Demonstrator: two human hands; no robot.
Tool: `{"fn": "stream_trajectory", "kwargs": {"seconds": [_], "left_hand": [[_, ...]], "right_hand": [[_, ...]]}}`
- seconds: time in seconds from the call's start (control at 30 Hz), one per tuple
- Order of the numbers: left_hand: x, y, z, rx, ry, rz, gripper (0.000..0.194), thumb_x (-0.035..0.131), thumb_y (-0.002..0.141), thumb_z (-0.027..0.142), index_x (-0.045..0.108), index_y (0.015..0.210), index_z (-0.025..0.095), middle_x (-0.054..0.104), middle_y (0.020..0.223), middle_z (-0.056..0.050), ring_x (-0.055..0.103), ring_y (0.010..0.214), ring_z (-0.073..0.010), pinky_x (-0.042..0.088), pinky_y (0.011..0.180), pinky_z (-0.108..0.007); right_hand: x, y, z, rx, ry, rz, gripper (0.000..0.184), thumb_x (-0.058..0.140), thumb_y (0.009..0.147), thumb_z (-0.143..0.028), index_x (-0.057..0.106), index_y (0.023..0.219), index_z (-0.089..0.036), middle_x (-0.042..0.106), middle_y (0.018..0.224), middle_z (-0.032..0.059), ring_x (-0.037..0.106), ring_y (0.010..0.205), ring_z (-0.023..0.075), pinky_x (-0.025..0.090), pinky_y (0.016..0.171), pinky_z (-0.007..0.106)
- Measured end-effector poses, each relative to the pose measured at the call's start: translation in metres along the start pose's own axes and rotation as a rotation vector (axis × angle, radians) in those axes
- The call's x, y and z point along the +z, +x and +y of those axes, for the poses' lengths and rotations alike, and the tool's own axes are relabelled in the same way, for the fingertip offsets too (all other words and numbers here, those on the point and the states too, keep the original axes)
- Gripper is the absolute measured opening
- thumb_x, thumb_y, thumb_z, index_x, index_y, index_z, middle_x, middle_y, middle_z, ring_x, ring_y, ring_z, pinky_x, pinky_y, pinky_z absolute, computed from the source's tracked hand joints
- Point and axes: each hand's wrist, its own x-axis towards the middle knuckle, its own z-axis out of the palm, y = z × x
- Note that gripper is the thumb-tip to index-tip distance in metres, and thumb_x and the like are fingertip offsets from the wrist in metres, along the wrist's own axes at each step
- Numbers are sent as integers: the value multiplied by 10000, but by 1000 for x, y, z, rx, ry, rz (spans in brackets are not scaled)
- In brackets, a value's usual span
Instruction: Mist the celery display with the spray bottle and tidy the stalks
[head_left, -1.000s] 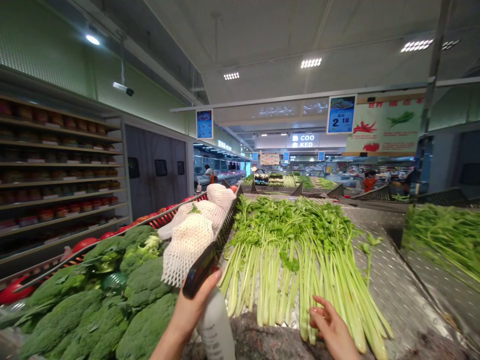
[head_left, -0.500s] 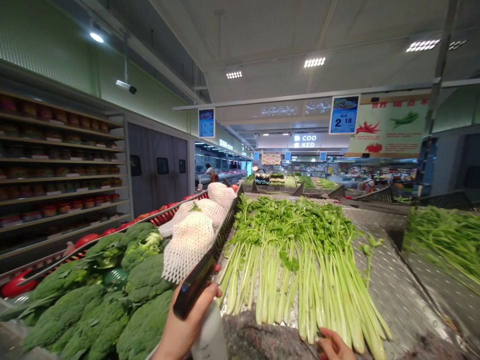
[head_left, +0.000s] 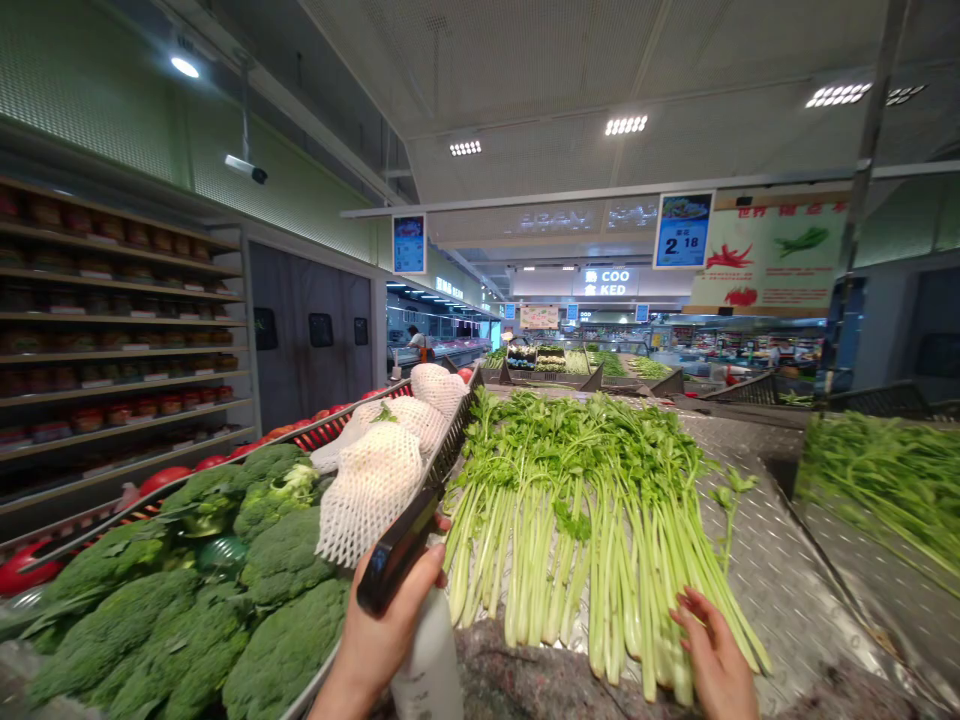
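My left hand is closed around a black phone, held upright and seen nearly edge-on beside the broccoli. Flat on the sloping metal shelf lies a wide row of celery, leaves away from me and pale stalk ends toward me. Over the stalks at the right end of that row is my right hand, its fingers stretched out and nothing in them. Whether the fingertips touch the celery I cannot tell. A white sleeve shows behind my left wrist.
Broccoli fills the left side, with white foam-netted produce behind it. A black crate wall divides these from the celery. Red tomatoes lie farther left. Grey matted cloth lines the front edge. A mirrored panel stands right.
My right hand has moved up and right from the front edge over the celery stalks, and its fingers have straightened. My left hand still holds the phone. The view has shifted slightly.
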Motion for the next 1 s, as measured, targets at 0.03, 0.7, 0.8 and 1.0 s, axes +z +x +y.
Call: {"fn": "stream_trajectory", "kwargs": {"seconds": [0.03,0.7,0.8,1.0], "left_hand": [[2,0,0,6,-9,-14,291,529,673,380,634,829,158,594,565,4,549,529,-143,470,572,-258],[75,-3,34,-35,-233,-272,305,537,679,330,587,892,116,584,605,-3,547,526,-118,456,560,-245],[85,0,42,-12,-248,-307,296,535,684,309,571,914,125,594,642,-7,553,534,-120,454,563,-247],[98,1,37,-28,-224,-284,246,533,689,298,567,878,143,594,639,6,547,517,-107,446,546,-231]], "right_hand": [[1,1,-5,-3,6,11,579,487,635,-567,474,1044,-158,547,1062,92,555,901,228,458,696,276],[12,13,-26,-273,-167,-121,539,342,783,-457,363,1208,-126,318,1285,120,346,1146,240,252,957,384],[17,18,-32,-333,-242,-100,540,304,793,-463,377,1204,-120,315,1295,121,278,1192,232,206,981,394],[12,28,-31,-379,-289,-82,539,278,802,-467,357,1212,-127,320,1292,119,273,1195,223,211,980,392]]}}
